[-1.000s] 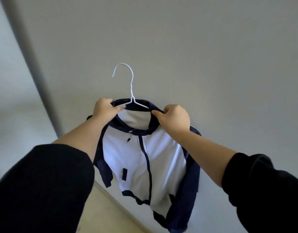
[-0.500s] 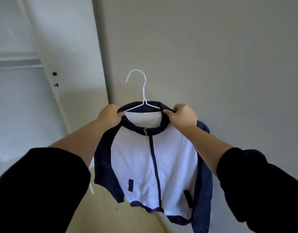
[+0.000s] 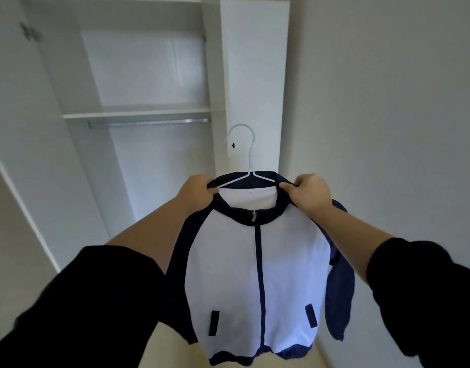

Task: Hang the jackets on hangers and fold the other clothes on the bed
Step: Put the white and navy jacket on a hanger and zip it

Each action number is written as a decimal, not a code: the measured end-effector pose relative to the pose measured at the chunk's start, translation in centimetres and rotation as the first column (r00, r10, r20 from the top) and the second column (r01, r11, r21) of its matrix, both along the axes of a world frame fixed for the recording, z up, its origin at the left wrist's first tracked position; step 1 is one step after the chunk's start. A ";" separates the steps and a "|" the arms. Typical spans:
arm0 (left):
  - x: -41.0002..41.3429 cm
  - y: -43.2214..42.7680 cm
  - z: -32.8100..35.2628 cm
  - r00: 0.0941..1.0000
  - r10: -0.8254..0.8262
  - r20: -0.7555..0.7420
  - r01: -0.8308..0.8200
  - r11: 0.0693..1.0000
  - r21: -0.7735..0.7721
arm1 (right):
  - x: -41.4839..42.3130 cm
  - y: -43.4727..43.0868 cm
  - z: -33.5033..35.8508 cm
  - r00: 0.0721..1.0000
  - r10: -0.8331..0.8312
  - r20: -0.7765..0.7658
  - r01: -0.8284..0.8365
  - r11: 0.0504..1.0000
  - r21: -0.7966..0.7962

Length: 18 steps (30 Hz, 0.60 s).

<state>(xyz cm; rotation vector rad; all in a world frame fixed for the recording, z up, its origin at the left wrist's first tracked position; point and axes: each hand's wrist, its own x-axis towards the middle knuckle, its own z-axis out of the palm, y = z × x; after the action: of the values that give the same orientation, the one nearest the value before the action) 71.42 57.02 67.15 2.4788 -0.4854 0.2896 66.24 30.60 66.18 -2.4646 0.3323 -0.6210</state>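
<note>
Sitting far left is the closet rail [image 3: 149, 122]. The left hand [image 3: 199, 191] pinches the jacket [image 3: 255, 274] by its collar, the white hanger [image 3: 248, 155] pokes up in the middle, and the right hand [image 3: 308, 192] pinches the other side. If one hand lets go early, the jacket may slide off.
</note>
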 end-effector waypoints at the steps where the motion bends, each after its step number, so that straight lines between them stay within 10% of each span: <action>1: 0.6 2.2 0.0 1.000 0.012 0.007 -0.012 1.000 -0.001 | 1.0 2.1 0.0 1.000 0.019 0.002 -0.019 1.000 0.009; 18: 17.3 22.4 -3.4 0.972 0.232 0.029 -0.227 0.967 -0.115 | 21.4 22.4 -2.0 0.982 0.182 -0.050 -0.179 0.981 0.069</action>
<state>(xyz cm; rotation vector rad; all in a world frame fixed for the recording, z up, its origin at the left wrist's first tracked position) 88.69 79.39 63.75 2.4245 -0.1916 0.4495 87.60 53.03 64.23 -2.4200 0.1451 -0.4578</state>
